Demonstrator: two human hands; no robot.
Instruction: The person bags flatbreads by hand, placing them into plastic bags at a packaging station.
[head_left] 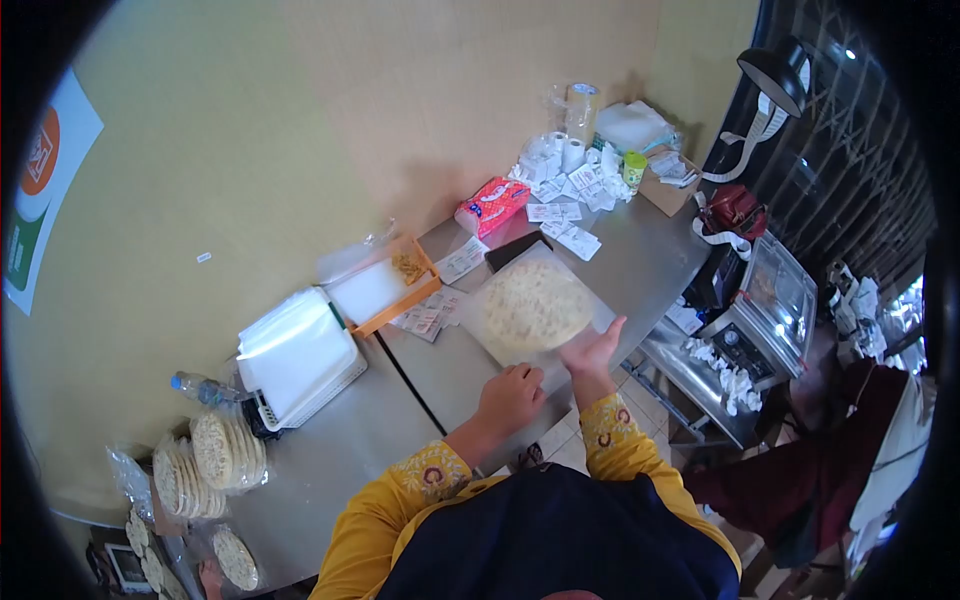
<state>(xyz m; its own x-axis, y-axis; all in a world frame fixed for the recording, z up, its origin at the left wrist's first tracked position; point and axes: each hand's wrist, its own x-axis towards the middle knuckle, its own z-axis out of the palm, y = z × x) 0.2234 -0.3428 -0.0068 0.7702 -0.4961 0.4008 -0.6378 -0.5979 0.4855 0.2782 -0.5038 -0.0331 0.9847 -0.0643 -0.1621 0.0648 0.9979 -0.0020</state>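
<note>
A round, pale flatbread (pixel 538 305) with brownish spots lies on or in a square translucent plastic sheet (pixel 484 318), tilted over the steel table. My right hand (pixel 592 350) supports it at the near right edge, palm up, thumb stretched out and the other fingers hidden beneath. At the near edge of the sheet is my left hand (pixel 510 398), its fingers curled closed; I cannot tell what is in them. A dark flat object (pixel 517 250) shows behind the sheet's far corner.
Stacked flatbreads (pixel 228 450) stand at the left, near another person's hand (pixel 210 578). A white basket (pixel 310 385) of plastic sheets and an orange-rimmed tray (pixel 405 300) line the wall. Beyond lie a red packet (pixel 492 207) and paper slips (pixel 572 240). A lidded machine (pixel 755 335) stands right.
</note>
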